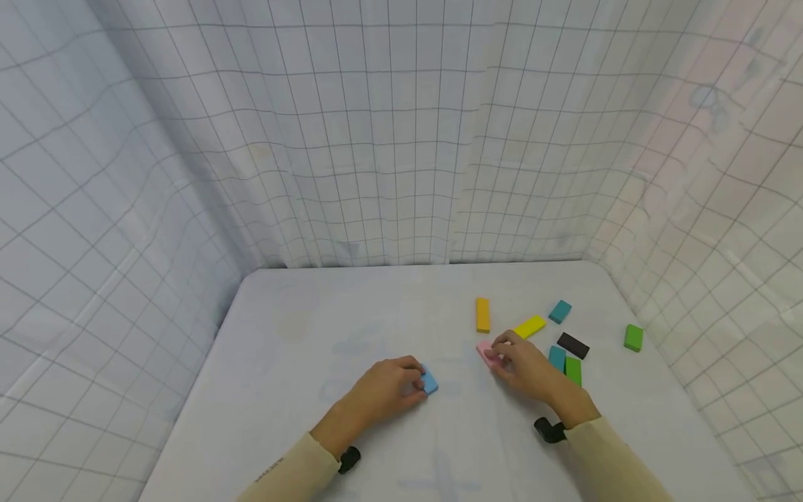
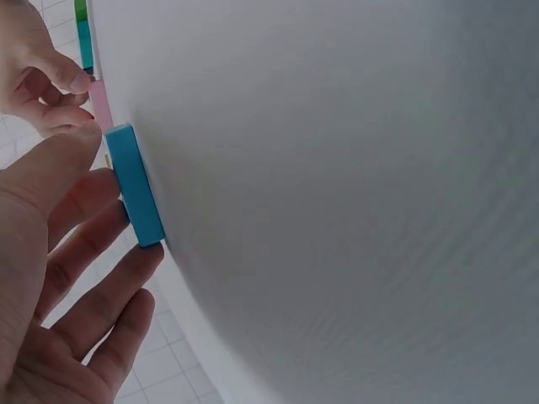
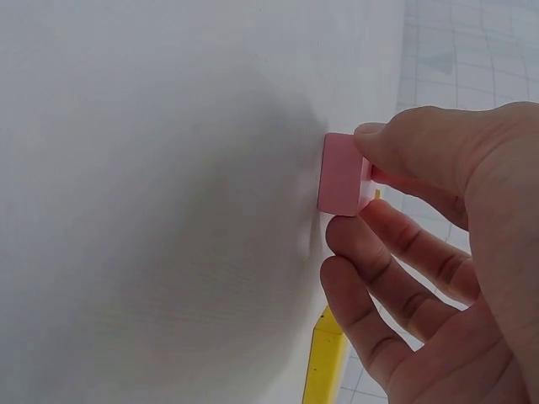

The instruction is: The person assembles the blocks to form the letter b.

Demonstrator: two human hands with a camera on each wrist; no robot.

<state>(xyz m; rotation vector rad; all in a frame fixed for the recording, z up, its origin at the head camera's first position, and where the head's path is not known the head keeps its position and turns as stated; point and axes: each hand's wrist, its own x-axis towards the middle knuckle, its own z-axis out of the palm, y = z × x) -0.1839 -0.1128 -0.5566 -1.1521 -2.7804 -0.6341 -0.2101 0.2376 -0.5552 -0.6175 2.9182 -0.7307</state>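
On the white table, a light blue block (image 1: 429, 382) lies flat under the fingertips of my left hand (image 1: 383, 392). Seen from the left wrist, the thumb is by one end of this blue block (image 2: 135, 187) and a finger touches the other end, gripping it lengthwise. To the right, my right hand (image 1: 530, 368) pinches a pink block (image 1: 485, 351). The right wrist view has the pink block (image 3: 341, 175) between the thumb on one edge and the curled fingers at the other. Both blocks rest on the tabletop, a short distance apart.
Beyond the right hand lie an orange-yellow block (image 1: 482, 315) and a yellow block (image 1: 530, 326). Farther right are a teal block (image 1: 560, 312), a black block (image 1: 574, 345), another teal block (image 1: 556, 357) beside a green block (image 1: 574, 371), and a separate green block (image 1: 633, 337). Gridded curtains (image 1: 401, 139) surround the table.
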